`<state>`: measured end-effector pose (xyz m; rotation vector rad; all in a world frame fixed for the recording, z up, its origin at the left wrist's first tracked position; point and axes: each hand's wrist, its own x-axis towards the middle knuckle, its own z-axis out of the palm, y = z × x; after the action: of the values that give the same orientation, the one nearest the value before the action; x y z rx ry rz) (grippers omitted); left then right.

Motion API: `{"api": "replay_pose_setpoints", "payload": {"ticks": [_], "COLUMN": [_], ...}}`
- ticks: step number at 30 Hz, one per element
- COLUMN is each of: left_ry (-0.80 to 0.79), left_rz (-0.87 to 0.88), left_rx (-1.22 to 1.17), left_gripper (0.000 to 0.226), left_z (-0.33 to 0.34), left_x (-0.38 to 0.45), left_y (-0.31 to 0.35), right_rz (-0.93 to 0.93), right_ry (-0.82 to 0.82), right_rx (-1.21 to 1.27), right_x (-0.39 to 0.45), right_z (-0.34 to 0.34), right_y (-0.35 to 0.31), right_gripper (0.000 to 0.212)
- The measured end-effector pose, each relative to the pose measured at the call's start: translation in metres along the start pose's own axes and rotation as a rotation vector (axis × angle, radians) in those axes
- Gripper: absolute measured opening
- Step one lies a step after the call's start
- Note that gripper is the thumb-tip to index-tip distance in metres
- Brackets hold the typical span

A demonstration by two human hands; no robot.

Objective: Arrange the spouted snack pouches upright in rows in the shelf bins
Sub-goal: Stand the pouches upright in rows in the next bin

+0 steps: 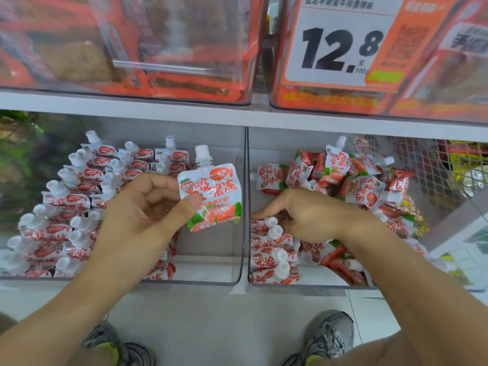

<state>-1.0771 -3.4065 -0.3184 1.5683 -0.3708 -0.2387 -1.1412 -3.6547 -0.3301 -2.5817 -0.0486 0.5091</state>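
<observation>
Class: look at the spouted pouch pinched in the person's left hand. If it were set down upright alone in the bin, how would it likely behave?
The pouch looks soft-walled and glossy, so it would probably flex and may slip. The rigid spout on top probably makes it tip unless neighbours support it, as in the packed rows. The left hand holds it with a light pinch, suggesting little weight.

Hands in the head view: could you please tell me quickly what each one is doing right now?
Left hand: holds a strawberry jelly pouch upright.
Right hand: down among the right bin's pouches; grip cannot be told.
</observation>
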Motion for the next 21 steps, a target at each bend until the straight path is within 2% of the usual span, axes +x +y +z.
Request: {"api": "replay_pose_setpoints", "payload": {"ticks": [2, 4, 7, 10, 14, 16, 17, 19, 21], "left_ry": [0.031, 0.062, 0.116, 0.128, 0.086, 0.011, -0.033, -0.106, -0.158], "left_rz": [0.028, 0.065, 0.124, 0.219, 0.340, 0.415, 0.441, 0.469, 0.430], "left_rx": [0.002, 0.011, 0.026, 0.053, 0.082, 0.103, 0.126, 0.199, 0.236], "left_gripper": [0.023, 0.024, 0.029, 0.032, 0.026, 0.026, 0.027, 0.028, 0.037], "left_z": [0.004, 0.006, 0.011, 0.018, 0.024, 0.029, 0.032, 0.038, 0.043], "left_x": [-0.001, -0.002, -0.007, -0.012, -0.015, -0.015, -0.015, -0.012, -0.008], "left_y": [0.000, -0.001, 0.003, 0.007, 0.004, 0.005, 0.005, 0.002, -0.004], "right_rz": [-0.027, -0.022, 0.066, 0.000, -0.164, -0.205, -0.224, -0.240, -0.237], "right_ry": [0.023, -0.040, -0.129, -0.029, 0.019, 0.057, 0.079, 0.139, 0.250], "right_rx": [-0.014, 0.049, 0.391, 0.649, 0.753, 0.772, 0.789, 0.781, 0.767], "right_x": [-0.004, -0.007, -0.010, -0.016, -0.018, -0.018, -0.019, -0.021, -0.023], "right_z": [-0.001, -0.006, -0.011, -0.011, -0.005, 0.001, 0.004, 0.006, 0.005], "right_y": [0.001, 0.003, 0.008, 0.011, 0.008, 0.004, 0.004, 0.001, 0.000], "right_gripper": [0.051, 0.045, 0.045, 0.047, 0.082, 0.088, 0.084, 0.059, 0.040]}}
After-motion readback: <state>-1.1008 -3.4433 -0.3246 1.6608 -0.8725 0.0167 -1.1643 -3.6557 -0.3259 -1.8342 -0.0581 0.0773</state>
